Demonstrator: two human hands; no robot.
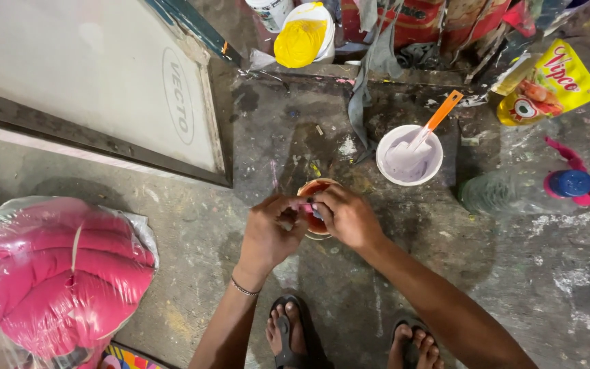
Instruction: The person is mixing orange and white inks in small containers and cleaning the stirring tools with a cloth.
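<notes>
A paint-stained concrete floor (527, 273) carries a white bowl (409, 156), clear plastic bottle (513, 193), yellow snack packet (548, 85) and framed screen (90, 82).

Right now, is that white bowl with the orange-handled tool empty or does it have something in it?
Not empty: the white bowl stands upright holding pale lilac paint, with the orange-handled tool resting in it.
</notes>
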